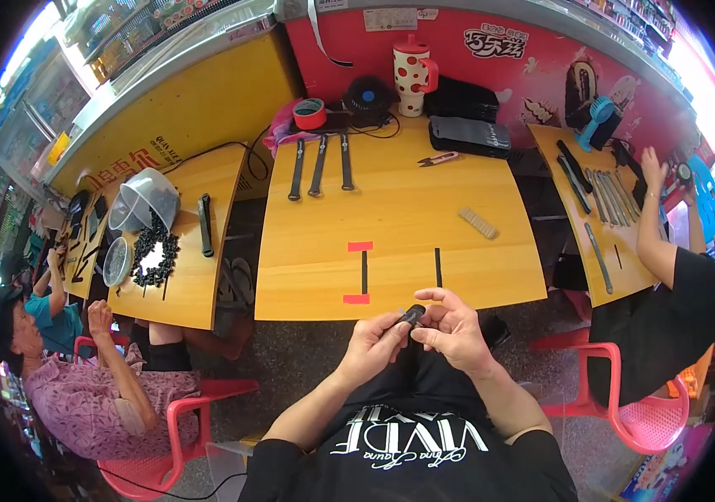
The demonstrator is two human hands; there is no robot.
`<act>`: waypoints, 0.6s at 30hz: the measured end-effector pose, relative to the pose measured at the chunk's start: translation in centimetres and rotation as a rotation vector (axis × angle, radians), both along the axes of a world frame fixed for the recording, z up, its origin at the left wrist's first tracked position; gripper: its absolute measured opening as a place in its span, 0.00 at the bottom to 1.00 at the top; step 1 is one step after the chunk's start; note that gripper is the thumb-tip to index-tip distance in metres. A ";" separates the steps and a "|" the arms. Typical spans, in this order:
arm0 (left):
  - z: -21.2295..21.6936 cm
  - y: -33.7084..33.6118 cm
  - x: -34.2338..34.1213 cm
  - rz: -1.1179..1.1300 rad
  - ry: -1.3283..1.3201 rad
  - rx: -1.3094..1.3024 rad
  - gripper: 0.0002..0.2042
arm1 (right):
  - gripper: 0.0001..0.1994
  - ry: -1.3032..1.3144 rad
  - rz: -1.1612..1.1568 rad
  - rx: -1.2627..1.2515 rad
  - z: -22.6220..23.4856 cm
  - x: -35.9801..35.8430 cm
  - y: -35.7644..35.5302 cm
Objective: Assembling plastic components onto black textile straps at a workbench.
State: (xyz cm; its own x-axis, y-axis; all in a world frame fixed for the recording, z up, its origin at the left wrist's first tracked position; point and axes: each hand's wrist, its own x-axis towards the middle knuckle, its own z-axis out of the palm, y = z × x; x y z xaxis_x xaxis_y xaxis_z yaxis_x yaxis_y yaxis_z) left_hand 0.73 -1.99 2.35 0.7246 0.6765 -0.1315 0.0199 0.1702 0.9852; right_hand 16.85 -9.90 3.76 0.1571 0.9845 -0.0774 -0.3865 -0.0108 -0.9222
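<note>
In front of my body, just off the near edge of the wooden table (316, 226), I hold a short, dark strap-like piece (413, 315). My left hand (371, 344) pinches it between thumb and fingers. On its other side my right hand (454, 331) has thumb and curled fingers at the piece, with the forefinger raised. Much of the piece is hidden by my fingers, so its exact kind does not show. Three black straps (319, 167) lie side by side toward the table's far left. Red thread snips (439, 159) and a beige ridged block (478, 223) lie farther right.
Red tape marks (358, 299) and black strips (438, 268) mark the tabletop's near part. At the back stand a spotted tumbler (413, 77), a small black fan (367, 98) and dark pouches (469, 135). People sit at side tables left and right, on pink chairs (175, 431).
</note>
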 end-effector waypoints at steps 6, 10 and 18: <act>-0.9 -3.0 2.0 0.306 -0.251 -0.110 0.08 | 0.23 0.240 -0.188 0.106 -1.9 -1.2 0.4; -1.1 -3.0 2.2 0.339 -0.323 -0.138 0.08 | 0.21 0.306 -0.204 0.110 -1.9 -1.4 0.9; -1.6 -2.1 0.8 0.343 -0.270 -0.380 0.08 | 0.09 0.981 -0.338 0.037 -2.1 -0.3 0.4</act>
